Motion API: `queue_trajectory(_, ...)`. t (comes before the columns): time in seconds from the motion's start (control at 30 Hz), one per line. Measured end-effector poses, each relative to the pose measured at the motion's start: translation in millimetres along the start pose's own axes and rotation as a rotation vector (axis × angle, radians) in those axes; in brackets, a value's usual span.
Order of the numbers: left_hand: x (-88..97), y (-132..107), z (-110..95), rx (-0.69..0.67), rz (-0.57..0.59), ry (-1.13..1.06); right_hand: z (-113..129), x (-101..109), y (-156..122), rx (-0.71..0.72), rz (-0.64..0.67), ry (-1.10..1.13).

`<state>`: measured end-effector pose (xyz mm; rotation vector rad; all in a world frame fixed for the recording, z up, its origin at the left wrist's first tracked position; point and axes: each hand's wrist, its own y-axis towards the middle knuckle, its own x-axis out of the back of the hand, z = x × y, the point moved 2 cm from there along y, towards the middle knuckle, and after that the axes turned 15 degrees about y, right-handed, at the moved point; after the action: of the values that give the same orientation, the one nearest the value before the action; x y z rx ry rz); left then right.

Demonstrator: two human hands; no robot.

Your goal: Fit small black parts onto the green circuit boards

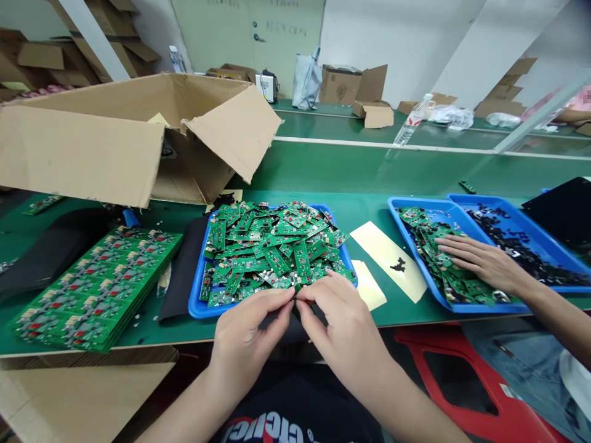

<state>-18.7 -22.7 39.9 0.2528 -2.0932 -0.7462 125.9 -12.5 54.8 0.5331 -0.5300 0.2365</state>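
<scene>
My left hand [249, 332] and my right hand [341, 320] meet in front of a blue tray [197, 295]. Thumb and fingers of both are pinched on a small green circuit board [298, 289]. Most of that board is hidden by my fingertips, so its details cannot be made out. Just beyond, the tray is heaped with loose small circuit boards [277, 252] lying at all angles.
Stacked board panels [99, 286] lie at left, before a large open carton [83, 147]. Yellowish paper [388, 255] with black bits lies right of the tray. A co-worker's hand [484, 261] rests on boards in another blue tray [434, 289]; a further tray [554, 246] holds black parts.
</scene>
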Motion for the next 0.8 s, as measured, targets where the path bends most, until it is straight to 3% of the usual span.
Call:
queue_trajectory(0.2,0.5,3,-5,-0.088,-0.055,0.096,1,-8,2,0.091,-0.074,-0.100)
queue_trajectory(0.3,4.7,3,-7,-0.084,-0.102,0.090,-9,9,7,0.053,-0.254,-0.202)
queue_trajectory(0.37,6.9,1,-3,0.012,-0.096,0.025,-19,28,8,-0.040,-0.352,-0.175)
queue_trajectory(0.47,7.1,-1,5,0.226,-0.058,-0.161,-29,46,4,-0.146,-0.191,0.128)
queue_trajectory(0.57,4.9,-3,10,0.356,-0.001,-0.300,-28,42,-8,-0.235,-0.016,0.408)
queue_trajectory(0.7,5.0,0,6,0.349,0.018,-0.347,-20,22,-24,-0.371,0.122,0.778)
queue_trajectory(0.8,4.7,3,4,0.299,-0.022,-0.327,-17,9,-32,-0.436,0.077,0.916)
